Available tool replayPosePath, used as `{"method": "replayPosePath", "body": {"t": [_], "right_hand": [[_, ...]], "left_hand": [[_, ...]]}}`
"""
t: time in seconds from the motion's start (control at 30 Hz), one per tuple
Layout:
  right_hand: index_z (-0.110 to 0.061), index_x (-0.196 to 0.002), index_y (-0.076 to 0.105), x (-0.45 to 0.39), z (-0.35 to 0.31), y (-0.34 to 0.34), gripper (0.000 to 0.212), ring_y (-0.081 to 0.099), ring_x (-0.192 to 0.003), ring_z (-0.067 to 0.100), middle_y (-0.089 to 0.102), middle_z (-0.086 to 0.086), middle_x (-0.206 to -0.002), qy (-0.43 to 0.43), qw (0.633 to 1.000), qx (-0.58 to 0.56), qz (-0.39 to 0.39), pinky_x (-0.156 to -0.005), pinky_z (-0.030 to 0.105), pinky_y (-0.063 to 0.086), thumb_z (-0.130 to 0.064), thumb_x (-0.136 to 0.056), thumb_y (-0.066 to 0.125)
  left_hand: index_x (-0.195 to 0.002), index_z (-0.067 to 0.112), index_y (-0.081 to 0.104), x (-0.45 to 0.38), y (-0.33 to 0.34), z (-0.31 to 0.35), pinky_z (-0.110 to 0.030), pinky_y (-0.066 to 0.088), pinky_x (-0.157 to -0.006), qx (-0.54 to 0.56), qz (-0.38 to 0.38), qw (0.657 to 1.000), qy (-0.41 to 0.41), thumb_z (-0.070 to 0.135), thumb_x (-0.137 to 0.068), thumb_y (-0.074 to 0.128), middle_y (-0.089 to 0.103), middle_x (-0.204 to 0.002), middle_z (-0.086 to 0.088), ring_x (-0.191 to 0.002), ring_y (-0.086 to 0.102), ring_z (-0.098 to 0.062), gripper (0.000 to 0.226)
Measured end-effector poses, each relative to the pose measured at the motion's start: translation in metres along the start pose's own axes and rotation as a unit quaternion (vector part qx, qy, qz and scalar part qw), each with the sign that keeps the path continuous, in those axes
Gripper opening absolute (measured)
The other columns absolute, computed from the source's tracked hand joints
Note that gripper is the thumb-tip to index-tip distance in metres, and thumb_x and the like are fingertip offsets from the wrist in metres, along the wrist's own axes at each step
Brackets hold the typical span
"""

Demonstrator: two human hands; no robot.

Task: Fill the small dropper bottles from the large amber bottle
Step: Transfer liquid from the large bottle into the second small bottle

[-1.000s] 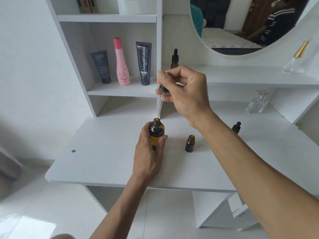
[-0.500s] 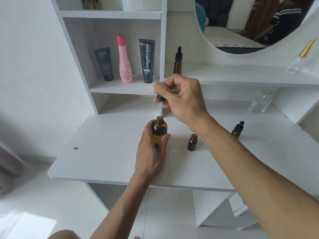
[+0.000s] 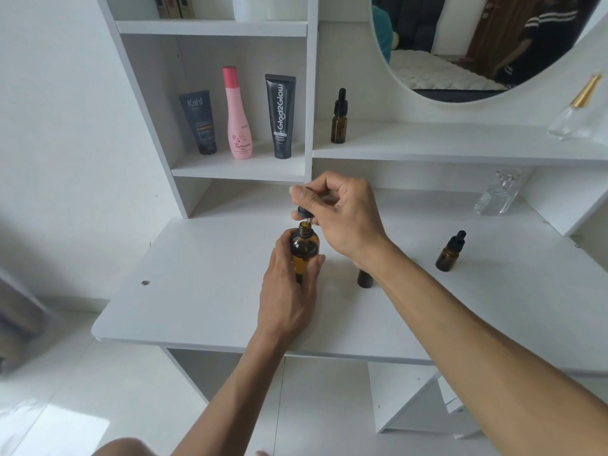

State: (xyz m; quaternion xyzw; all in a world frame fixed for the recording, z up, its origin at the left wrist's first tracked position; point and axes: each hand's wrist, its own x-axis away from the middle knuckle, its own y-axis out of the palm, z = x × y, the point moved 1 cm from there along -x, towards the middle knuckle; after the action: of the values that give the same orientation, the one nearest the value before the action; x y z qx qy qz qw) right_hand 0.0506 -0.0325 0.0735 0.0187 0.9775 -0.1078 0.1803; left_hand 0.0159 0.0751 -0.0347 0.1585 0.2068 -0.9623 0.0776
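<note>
Here, my left hand [image 3: 289, 291] grips the large amber bottle [image 3: 305, 250] around its lower body, fingers and thumb curled round the smooth brown glass. The bottle stands upright on the white table [image 3: 204, 291], long axis vertical, open neck pointing up. My right hand [image 3: 342, 218] pinches the black dropper cap [image 3: 304, 212] between thumb and curled fingers, directly above the neck. The dropper's glass tube runs straight down into the bottle mouth, in line with the bottle's axis; only a short length of it shows between cap and neck.

A small uncapped amber bottle [image 3: 365, 278] stands upright on the table just right of the large one, mostly hidden behind my right wrist. A second small dropper bottle [image 3: 449, 253], capped with a black rubber bulb, stands farther right, well apart. A third capped dropper bottle [image 3: 339, 121] stands upright on the white shelf [image 3: 460, 143] behind. All are cylindrical, of glossy amber glass.
</note>
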Motion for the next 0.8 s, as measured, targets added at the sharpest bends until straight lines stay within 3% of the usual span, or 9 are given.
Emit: {"method": "replayPosePath", "body": {"t": [0.13,0.27,0.5,0.8], "right_hand": [[-0.001,-0.086,0.07,0.0,0.0,0.0,0.024,0.077,-0.07,0.02,0.074,0.016,-0.08,-0.001,1.0,0.0,0.0,-0.065,0.032,0.061,-0.024,-0.09,0.075],[-0.003,-0.087,0.071,0.001,-0.001,-0.001,0.023,0.077,-0.07,0.021,0.074,0.016,-0.08,0.005,1.0,-0.007,0.002,-0.068,0.036,0.062,-0.025,-0.09,0.076],[-0.006,-0.083,0.07,-0.003,-0.013,-0.005,0.019,0.076,-0.072,0.026,0.073,0.012,-0.077,0.0,0.999,-0.035,0.021,-0.071,0.054,0.061,-0.024,-0.089,0.077],[-0.01,-0.086,0.069,-0.005,-0.031,-0.013,0.013,0.077,-0.073,0.025,0.074,0.019,-0.086,-0.016,0.997,-0.07,0.037,-0.071,0.048,0.063,-0.02,-0.089,0.077]], "left_hand": [[-0.135,0.042,0.036,0.0,0.0,0.0,-0.045,0.054,-0.086,-0.001,0.002,1.0,0.001,0.04,-0.097,0.058,0.065,-0.117,0.008,-0.096,0.067,-0.021,0.044],[-0.134,0.041,0.037,0.0,0.0,-0.001,-0.044,0.054,-0.086,0.0,0.002,1.0,0.003,0.039,-0.097,0.059,0.065,-0.116,0.008,-0.095,0.067,-0.021,0.043],[-0.132,0.041,0.037,-0.001,0.001,-0.002,-0.039,0.054,-0.085,-0.003,0.002,1.0,0.001,0.039,-0.097,0.059,0.064,-0.116,0.007,-0.094,0.067,-0.02,0.042],[-0.131,0.041,0.038,-0.001,0.001,-0.003,-0.032,0.051,-0.082,-0.004,-0.001,1.0,-0.001,0.038,-0.097,0.059,0.066,-0.113,0.006,-0.094,0.066,-0.021,0.041]]}}
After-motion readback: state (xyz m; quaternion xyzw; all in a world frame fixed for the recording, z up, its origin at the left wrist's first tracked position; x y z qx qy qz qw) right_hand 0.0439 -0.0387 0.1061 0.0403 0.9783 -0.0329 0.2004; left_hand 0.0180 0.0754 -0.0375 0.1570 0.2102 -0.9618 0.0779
